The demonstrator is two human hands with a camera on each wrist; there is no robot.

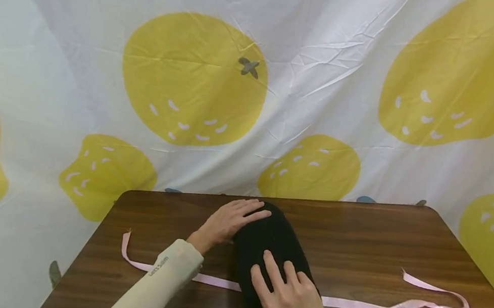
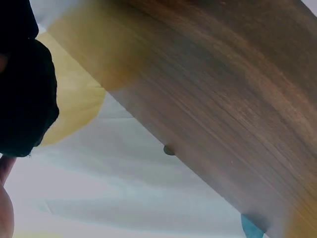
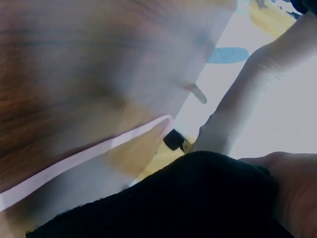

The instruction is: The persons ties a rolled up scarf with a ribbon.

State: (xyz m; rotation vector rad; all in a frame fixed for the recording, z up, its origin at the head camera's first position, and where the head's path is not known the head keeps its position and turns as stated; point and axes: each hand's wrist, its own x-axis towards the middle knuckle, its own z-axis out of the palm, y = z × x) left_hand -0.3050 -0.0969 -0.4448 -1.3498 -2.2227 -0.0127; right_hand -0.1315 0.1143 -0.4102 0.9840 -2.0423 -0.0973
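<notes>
Right hand (image 1: 291, 304) nearest, fingers spread over the near part of a black fabric bundle (image 1: 254, 249); the left hand (image 1: 230, 219) lies straight-fingered on its far end. The bundle's long axis runs near-far, across the pink ribbon (image 1: 362, 306).

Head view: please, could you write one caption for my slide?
Left hand and right hand touch a dark cloth over a pink ribbon on a wood-grain table.
</notes>
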